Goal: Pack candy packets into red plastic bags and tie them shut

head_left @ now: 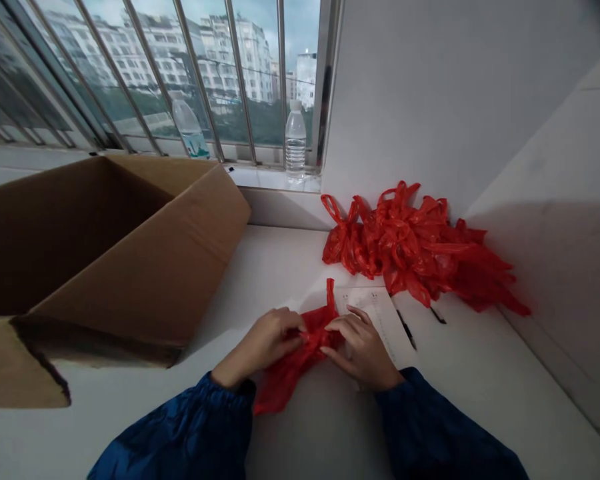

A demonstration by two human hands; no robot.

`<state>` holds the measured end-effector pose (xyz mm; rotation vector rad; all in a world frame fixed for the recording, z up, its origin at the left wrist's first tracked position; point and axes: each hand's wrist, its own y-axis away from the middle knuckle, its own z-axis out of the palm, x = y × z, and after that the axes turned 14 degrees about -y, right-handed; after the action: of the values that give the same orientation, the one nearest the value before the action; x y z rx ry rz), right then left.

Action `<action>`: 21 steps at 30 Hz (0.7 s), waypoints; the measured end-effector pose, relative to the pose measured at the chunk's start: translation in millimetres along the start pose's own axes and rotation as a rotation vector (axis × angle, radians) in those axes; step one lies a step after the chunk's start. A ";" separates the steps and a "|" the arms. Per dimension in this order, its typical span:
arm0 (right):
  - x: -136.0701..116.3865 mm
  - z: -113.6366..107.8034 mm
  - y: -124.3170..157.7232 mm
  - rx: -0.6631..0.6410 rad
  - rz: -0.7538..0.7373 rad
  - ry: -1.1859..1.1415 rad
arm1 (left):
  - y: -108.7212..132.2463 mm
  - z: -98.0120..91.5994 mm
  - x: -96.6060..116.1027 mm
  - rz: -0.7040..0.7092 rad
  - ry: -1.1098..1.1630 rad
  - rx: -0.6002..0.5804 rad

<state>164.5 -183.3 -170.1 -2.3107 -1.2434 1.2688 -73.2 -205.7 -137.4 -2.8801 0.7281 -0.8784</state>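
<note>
My left hand (260,343) and my right hand (360,350) pinch a crumpled red plastic carrier bag (300,360) between them, above the white counter (320,433). The bag's lower part hangs toward my left forearm, and one handle loop sticks up between my hands. Beneath my right hand lies a printed white sheet of paper (375,310), with a black pen (406,328) along its right edge. Beyond my hands, a heap of similar red plastic bags (410,247) lies against the wall.
An open cardboard box (130,253) stands at the left of the counter. Two plastic water bottles (295,143) (190,127) stand on the sill of a barred window (245,73). A white wall (530,133) bounds the counter on the right.
</note>
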 end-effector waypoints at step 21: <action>-16.2 -2.9 -7.9 0.086 0.206 -0.156 | 4.9 -15.2 -5.0 0.014 -0.194 0.126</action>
<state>157.9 -190.3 -154.6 -2.3659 -0.9919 1.5642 -87.1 -206.4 -128.1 -2.7936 0.6480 -0.6081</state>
